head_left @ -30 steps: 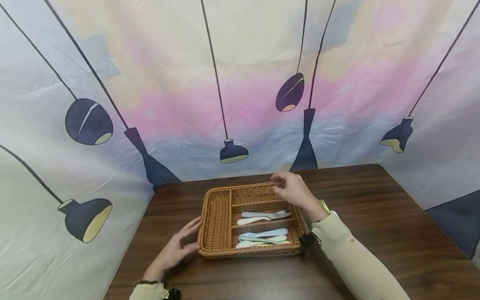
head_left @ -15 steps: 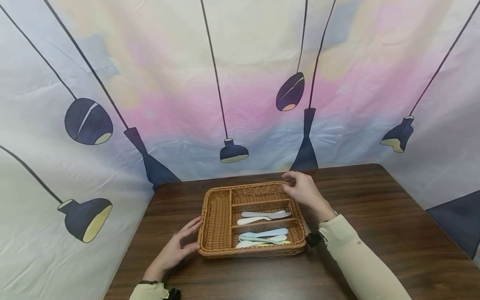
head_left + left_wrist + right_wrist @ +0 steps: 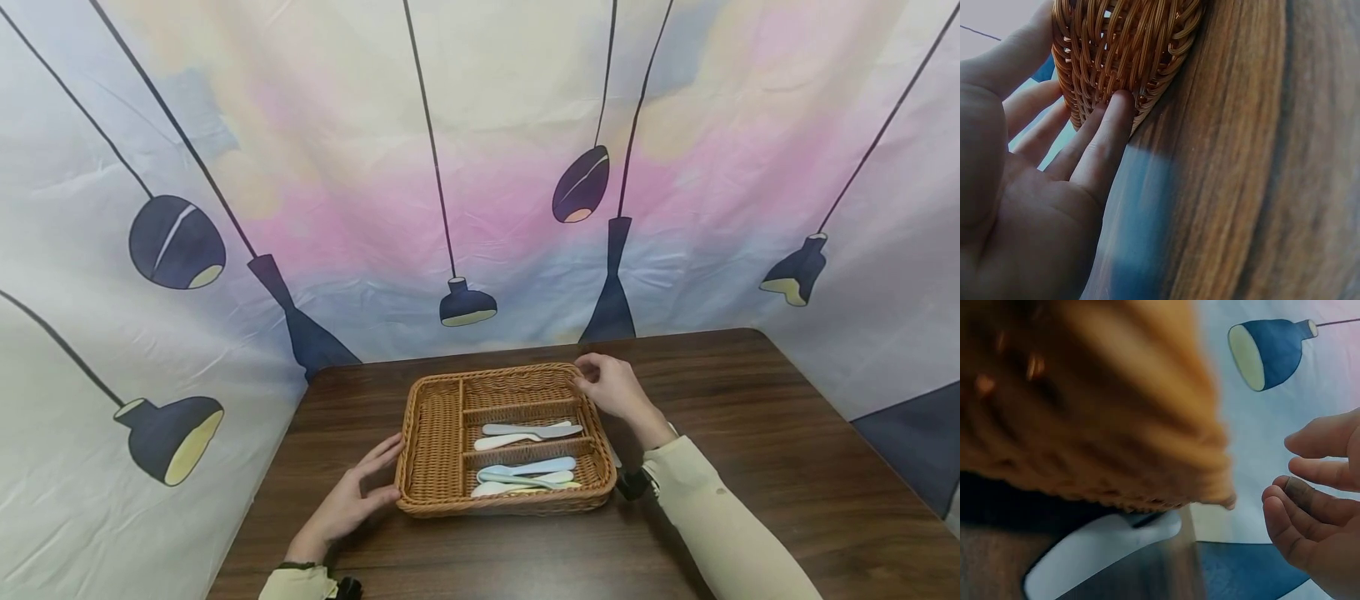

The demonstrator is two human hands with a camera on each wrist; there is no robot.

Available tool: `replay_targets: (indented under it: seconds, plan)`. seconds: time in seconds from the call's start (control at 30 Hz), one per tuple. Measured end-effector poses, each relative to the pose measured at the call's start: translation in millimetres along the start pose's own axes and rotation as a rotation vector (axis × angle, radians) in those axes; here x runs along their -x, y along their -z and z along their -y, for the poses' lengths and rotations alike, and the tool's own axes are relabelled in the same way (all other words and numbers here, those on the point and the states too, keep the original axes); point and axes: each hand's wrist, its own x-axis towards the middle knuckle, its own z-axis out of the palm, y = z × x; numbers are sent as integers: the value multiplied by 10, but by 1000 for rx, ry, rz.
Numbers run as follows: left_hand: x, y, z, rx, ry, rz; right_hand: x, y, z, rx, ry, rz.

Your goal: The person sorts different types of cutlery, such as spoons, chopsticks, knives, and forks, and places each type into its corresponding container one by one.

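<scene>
A brown wicker cutlery tray with several compartments sits on the table. My left hand is at its left end, fingers extended and fingertips against the woven side; the left wrist view shows the fingers on the wicker. My right hand is by the back right corner, fingers loosely bent, and nothing shows between them in the right wrist view. Pale knives and a white piece lie in the middle compartment. Light blue, green, white and yellow cutlery overlaps in the front one.
A smooth whitish piece lies on the table just beyond the tray's right side. The dark wood table extends to the right and front. Behind it hangs a cloth backdrop printed with lamps.
My right hand has moved right along the tray's back rim to the corner, then slightly down. The left hand, tray and cutlery have stayed in place.
</scene>
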Motion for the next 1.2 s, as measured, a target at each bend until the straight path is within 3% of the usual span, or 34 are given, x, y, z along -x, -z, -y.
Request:
replay_targets:
  seconds: [0.47,0.67,0.9,1.2]
  plan:
    - [4,-2,11,-15,0,-9,2,-131,-246,16,-101,54]
    - [0,4,5,-24,7,-14,13,-149,-347,90,-112,52]
    - [0,9,6,-17,4,-6,50,-188,-405,149,-147,114]
    - [0,6,5,-4,-7,-4,17,-232,-452,159,-178,120]
